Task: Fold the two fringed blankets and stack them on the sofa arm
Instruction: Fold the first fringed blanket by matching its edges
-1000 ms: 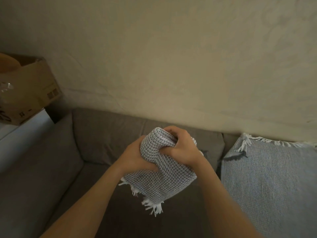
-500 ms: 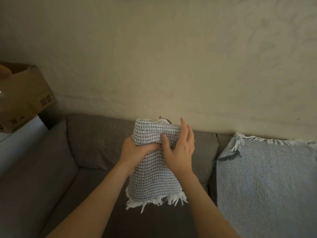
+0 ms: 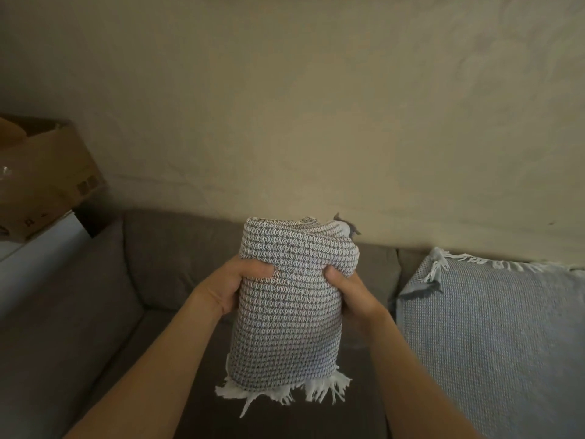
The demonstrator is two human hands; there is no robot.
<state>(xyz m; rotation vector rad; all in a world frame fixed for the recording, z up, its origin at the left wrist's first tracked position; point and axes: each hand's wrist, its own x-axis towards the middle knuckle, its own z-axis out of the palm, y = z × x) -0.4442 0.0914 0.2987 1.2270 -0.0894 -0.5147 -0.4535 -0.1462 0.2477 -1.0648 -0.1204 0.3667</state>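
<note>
Your left hand [image 3: 226, 288] and right hand [image 3: 351, 294] hover over the grey sofa [image 3: 164, 261]; right of them, a blue fringed blanket [image 3: 493, 331] lies draped on it.

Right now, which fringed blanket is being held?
The grey-and-white woven blanket, held by left hand and right hand; the pale blue blanket lies spread on the grey sofa.

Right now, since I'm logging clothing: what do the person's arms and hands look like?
The left forearm and right forearm are bare to the frame's edge; no sleeve shows. The left hand and right hand are ungloved, with no watch or bracelet at either wrist. Rings cannot be ruled out: much of each hand is hidden.
</note>
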